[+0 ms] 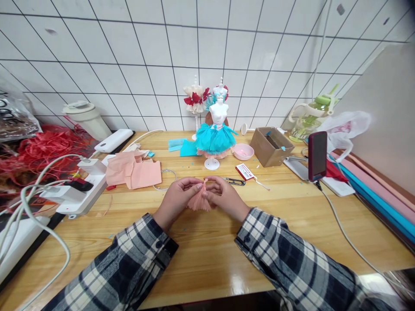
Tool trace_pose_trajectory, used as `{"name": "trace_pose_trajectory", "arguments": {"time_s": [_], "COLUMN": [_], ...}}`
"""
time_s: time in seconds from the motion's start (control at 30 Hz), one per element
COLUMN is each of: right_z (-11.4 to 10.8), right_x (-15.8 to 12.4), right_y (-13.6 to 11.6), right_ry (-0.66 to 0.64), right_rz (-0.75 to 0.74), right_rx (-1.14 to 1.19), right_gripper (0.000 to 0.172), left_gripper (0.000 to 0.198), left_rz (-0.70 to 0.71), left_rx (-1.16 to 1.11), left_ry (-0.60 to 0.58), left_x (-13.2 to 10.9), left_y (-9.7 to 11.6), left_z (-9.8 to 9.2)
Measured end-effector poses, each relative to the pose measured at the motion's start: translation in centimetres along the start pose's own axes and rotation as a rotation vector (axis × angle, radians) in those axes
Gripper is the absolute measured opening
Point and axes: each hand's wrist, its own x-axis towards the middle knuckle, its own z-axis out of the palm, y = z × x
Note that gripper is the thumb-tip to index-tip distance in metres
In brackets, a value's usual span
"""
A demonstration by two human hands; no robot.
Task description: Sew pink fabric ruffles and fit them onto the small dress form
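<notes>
My left hand (177, 198) and my right hand (225, 196) meet over the middle of the wooden table (292, 216). Together they pinch a small gathered piece of pink crepe paper (200, 199), fanned out below the fingertips. Behind the hands stands a white mannequin bust (218, 111) on a round base, wearing a turquoise ruffled skirt (214, 139). Loose pink paper sheets (134, 172) lie to the left. Small scissors (235, 181) rest just beyond my right hand.
A cardboard box (271, 146), a pink bowl (243, 151) and a phone on a stand (317, 155) sit at the right. A power strip (84, 185) with white cables, red string (42, 149) and a white jug (87, 117) crowd the left. Rolled coloured paper (379, 194) lines the right edge.
</notes>
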Motion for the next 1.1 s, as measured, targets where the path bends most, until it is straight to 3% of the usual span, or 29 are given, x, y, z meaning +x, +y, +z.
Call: {"name": "trace_pose_trajectory", "arguments": {"time_s": [0.3,0.47,0.67,0.77,0.97,1.1], "right_z": [-0.57,-0.57,-0.16,-0.07,-0.38,-0.21], "right_x": [-0.2,-0.26,-0.31,-0.2,0.11,0.52], "right_y": [-0.62,-0.64,-0.71,-0.59,-0.5,-0.54], "right_ry": [-0.103,-0.061,-0.049,0.026,-0.056,-0.035], "right_rz": [0.14,0.1,0.062,0.027,0.156,0.157], "right_rx": [0.422,0.434,0.402,0.323,0.493,0.513], "right_gripper": [0.055,0.053,0.028,0.028,0.032,0.035], "left_gripper": [0.04,0.036,0.029,0.03,0.022,0.022], "left_rz": [-0.058,-0.122,-0.077,-0.11,-0.193,-0.245], "left_rx": [-0.116,-0.108,-0.021,-0.012,-0.347,-0.499], "left_ry": [-0.016,-0.232,-0.162,-0.17,-0.185,-0.182], "left_x": [0.07,-0.08,-0.36,-0.25,-0.21,-0.4], "left_y": [-0.14,-0.1,0.16,-0.03,-0.29,0.1], "left_z": [-0.14,-0.4,-0.05,-0.04,-0.34,-0.46]}}
